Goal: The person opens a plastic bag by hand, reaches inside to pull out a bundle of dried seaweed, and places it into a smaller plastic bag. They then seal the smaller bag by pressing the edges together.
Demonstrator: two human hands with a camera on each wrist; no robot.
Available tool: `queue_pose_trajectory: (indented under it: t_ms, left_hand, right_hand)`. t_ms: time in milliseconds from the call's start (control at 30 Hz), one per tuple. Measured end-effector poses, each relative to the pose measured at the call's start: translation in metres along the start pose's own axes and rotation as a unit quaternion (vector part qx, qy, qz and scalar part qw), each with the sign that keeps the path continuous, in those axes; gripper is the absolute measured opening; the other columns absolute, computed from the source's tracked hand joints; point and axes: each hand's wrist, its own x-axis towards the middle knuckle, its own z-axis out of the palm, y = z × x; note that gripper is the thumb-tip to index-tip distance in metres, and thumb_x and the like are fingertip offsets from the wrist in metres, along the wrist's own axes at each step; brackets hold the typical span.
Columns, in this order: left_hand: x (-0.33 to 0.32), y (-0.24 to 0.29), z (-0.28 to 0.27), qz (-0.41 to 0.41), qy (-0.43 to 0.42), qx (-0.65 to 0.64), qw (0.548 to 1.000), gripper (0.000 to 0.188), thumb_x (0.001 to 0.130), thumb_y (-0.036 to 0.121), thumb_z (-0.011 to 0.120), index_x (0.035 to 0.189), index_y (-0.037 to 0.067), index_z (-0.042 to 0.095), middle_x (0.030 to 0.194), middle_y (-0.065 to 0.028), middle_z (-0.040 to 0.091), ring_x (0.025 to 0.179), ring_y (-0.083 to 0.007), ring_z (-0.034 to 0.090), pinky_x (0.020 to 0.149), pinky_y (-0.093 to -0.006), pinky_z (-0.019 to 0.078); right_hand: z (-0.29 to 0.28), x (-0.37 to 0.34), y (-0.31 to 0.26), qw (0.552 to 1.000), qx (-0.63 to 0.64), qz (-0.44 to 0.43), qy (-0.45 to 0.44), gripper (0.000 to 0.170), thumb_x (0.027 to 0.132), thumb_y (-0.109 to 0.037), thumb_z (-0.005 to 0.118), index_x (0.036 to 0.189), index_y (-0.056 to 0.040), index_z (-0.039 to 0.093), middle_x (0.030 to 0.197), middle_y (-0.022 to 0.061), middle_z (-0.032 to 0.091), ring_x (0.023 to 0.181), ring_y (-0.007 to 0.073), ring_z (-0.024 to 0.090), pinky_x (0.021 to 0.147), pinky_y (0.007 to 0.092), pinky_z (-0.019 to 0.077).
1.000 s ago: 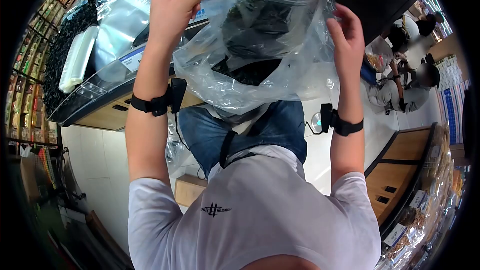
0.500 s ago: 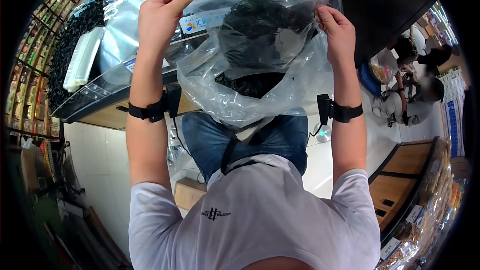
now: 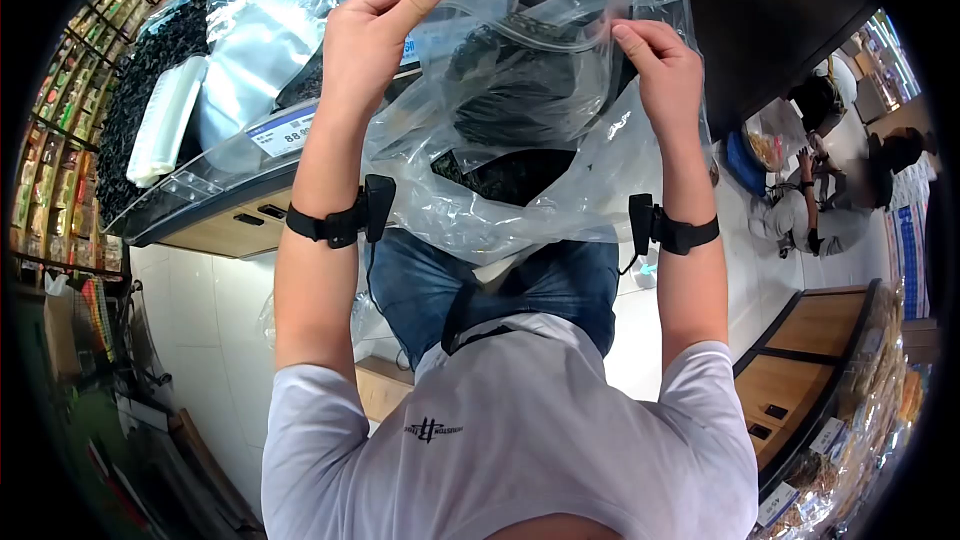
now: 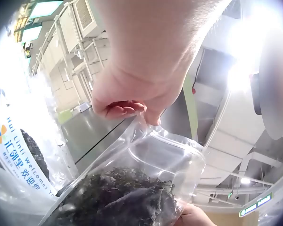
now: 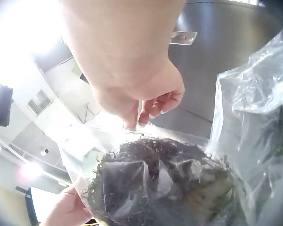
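A clear zip bag (image 3: 530, 90) with dark, stringy dried contents (image 4: 118, 195) hangs between both hands, its mouth bowed apart in the head view. The left hand (image 3: 365, 45) pinches one top corner between thumb and fingers. At the other end of the zip edge, the right hand (image 3: 665, 80) pinches the bag; the right wrist view shows that hand (image 5: 144, 94) above the dark contents (image 5: 155, 165). Behind and below the zip bag is a larger clear plastic bag (image 3: 430, 210), open, with dark material inside it.
A display counter (image 3: 200, 185) with a price label (image 3: 285, 135), a roll of plastic bags (image 3: 165, 120) and dark dried goods (image 3: 125, 110) stands on the left. Wooden cabinets (image 3: 795, 365) with bagged goods are at the lower right. Other people (image 3: 820, 200) are at the right.
Both hands have come closer together, the left moving right, and the bag's mouth has bowed wider apart. The right hand's fingers have closed onto the bag's edge since a second ago.
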Motion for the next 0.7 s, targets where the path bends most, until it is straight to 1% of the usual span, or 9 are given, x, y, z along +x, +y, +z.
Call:
queue_pose_trajectory:
  t_ms: [100, 133, 167, 233, 333, 433, 600, 667, 700]
  left_hand:
    - [-0.002, -0.001, 0.004, 0.004, 0.001, 0.022, 1.0, 0.033, 0.092, 0.032, 0.075, 0.106, 0.002, 0.077, 0.086, 0.0024, 0.069, 0.075, -0.0039, 0.049, 0.067, -0.0207, 0.039]
    - [-0.001, -0.004, 0.004, 0.004, 0.0, 0.021, 1.0, 0.033, 0.092, 0.032, 0.075, 0.106, 0.002, 0.077, 0.086, 0.0024, 0.069, 0.075, -0.0039, 0.049, 0.067, -0.0207, 0.039]
    - [-0.002, -0.01, 0.002, 0.0, 0.003, 0.007, 1.0, 0.032, 0.09, 0.03, 0.077, 0.106, 0.002, 0.077, 0.089, 0.0003, 0.07, 0.078, -0.0052, 0.054, 0.07, -0.0214, 0.0428]
    - [-0.006, -0.026, 0.0, -0.007, 0.004, -0.008, 1.0, 0.032, 0.087, 0.028, 0.079, 0.107, 0.003, 0.077, 0.091, -0.0017, 0.071, 0.08, -0.0066, 0.059, 0.073, -0.022, 0.0466]
    - [-0.013, -0.056, -0.001, -0.023, -0.053, 0.041, 0.997, 0.031, 0.092, 0.019, 0.074, 0.118, 0.001, 0.072, 0.105, -0.0036, 0.072, 0.094, -0.0091, 0.062, 0.087, -0.0238, 0.0485]
    - [-0.022, -0.071, 0.005, -0.057, -0.097, 0.018, 0.994, 0.032, 0.092, 0.019, 0.074, 0.118, 0.0, 0.072, 0.107, -0.0042, 0.072, 0.095, -0.0093, 0.063, 0.086, -0.0239, 0.0489]
    - [-0.024, -0.077, 0.01, -0.094, -0.033, 0.028, 0.995, 0.025, 0.093, 0.02, 0.074, 0.109, 0.0, 0.076, 0.101, -0.0049, 0.074, 0.092, -0.0096, 0.064, 0.084, -0.0239, 0.0494]
    - [-0.024, -0.076, 0.009, -0.011, 0.019, -0.049, 0.999, 0.024, 0.09, 0.026, 0.077, 0.101, 0.005, 0.078, 0.083, -0.0003, 0.071, 0.073, -0.0062, 0.059, 0.069, -0.0199, 0.0457]
    - [-0.025, -0.075, 0.01, -0.013, 0.019, -0.049, 0.999, 0.024, 0.09, 0.026, 0.077, 0.101, 0.005, 0.078, 0.083, -0.0003, 0.071, 0.073, -0.0062, 0.059, 0.069, -0.0199, 0.0457]
  right_hand:
    - [-0.006, -0.003, 0.011, 0.999, 0.022, 0.036, 0.015, 0.018, 0.09, -0.018, 0.076, 0.098, -0.002, 0.078, 0.086, -0.0003, 0.07, 0.078, 0.0064, 0.058, 0.071, 0.0215, 0.045]
    - [-0.007, -0.004, 0.014, 0.991, 0.072, 0.1, 0.048, 0.018, 0.091, -0.018, 0.075, 0.099, -0.0019, 0.078, 0.083, -0.0018, 0.069, 0.077, 0.0055, 0.057, 0.07, 0.0203, 0.0441]
    - [-0.009, -0.006, 0.018, 0.991, 0.071, 0.1, 0.049, 0.018, 0.091, -0.018, 0.075, 0.099, -0.0019, 0.078, 0.083, -0.0018, 0.069, 0.077, 0.0055, 0.057, 0.07, 0.0203, 0.0441]
    - [-0.015, -0.009, 0.024, 0.985, 0.087, 0.146, 0.023, 0.02, 0.092, -0.02, 0.074, 0.103, -0.0029, 0.077, 0.092, 0.0001, 0.072, 0.081, 0.0063, 0.058, 0.075, 0.0221, 0.0454]
    - [-0.012, -0.017, 0.031, 0.98, 0.108, 0.166, 0.017, 0.019, 0.094, -0.019, 0.072, 0.103, -0.0023, 0.076, 0.09, 0.0003, 0.071, 0.077, 0.0053, 0.056, 0.071, 0.0221, 0.0443]
    - [-0.005, -0.021, 0.036, 0.964, 0.21, 0.158, 0.05, 0.019, 0.094, -0.017, 0.072, 0.101, 0.0003, 0.075, 0.08, -0.0029, 0.064, 0.068, 0.0049, 0.048, 0.063, 0.0213, 0.0397]
    - [0.0, -0.018, 0.024, 0.951, 0.26, 0.155, 0.065, 0.02, 0.094, -0.017, 0.072, 0.102, 0.0005, 0.075, 0.083, -0.0013, 0.066, 0.069, 0.006, 0.05, 0.063, 0.0222, 0.0399]
    - [-0.002, -0.017, 0.013, 0.953, 0.255, 0.142, 0.076, 0.02, 0.094, -0.017, 0.072, 0.101, 0.0007, 0.075, 0.084, -0.001, 0.067, 0.07, 0.0066, 0.051, 0.063, 0.0227, 0.0409]
    - [-0.003, -0.016, 0.008, 0.976, 0.174, 0.093, 0.091, 0.019, 0.093, -0.018, 0.073, 0.1, -0.0002, 0.076, 0.084, -0.0002, 0.068, 0.07, 0.0074, 0.052, 0.064, 0.0232, 0.042]
